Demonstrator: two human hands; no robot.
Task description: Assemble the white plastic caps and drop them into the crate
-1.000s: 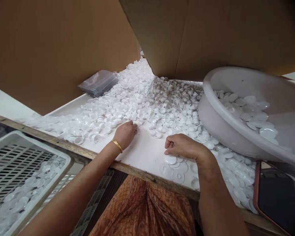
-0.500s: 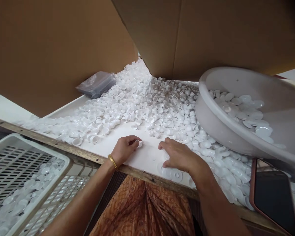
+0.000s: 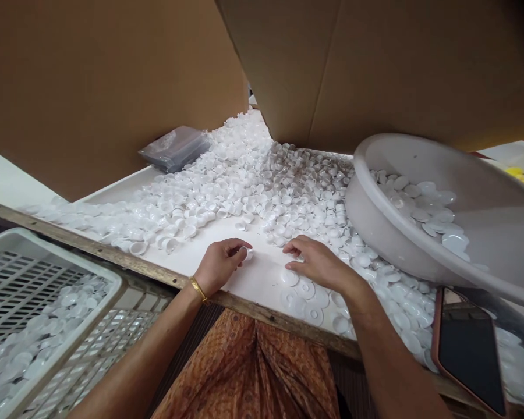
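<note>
My left hand (image 3: 220, 265) pinches a small white plastic cap (image 3: 247, 253) between thumb and fingers, just above the white tabletop (image 3: 262, 279). To its right, my right hand (image 3: 317, 263) has curled fingers with the thumb apart from them; I make out no held part. Close beneath that thumb lies a thin white disc (image 3: 289, 279). Several flat translucent discs (image 3: 313, 315), some with a ring in the centre, lie together near the table edge. Behind both hands spreads a large heap of white caps (image 3: 227, 186).
A grey basin (image 3: 375, 224) holding white discs tilts at the right. Beside it a phone (image 3: 469, 349) lies by the edge. A plastic crate (image 3: 113, 285) with white parts stands lower left. Cardboard sheets (image 3: 113, 87) rise behind, near a packet of plastic bags (image 3: 174, 150).
My right hand has lifted slightly away from the discs by the edge, and its thumb has moved nearer the fingers. My left hand keeps its pinch. The view has shifted slightly.
</note>
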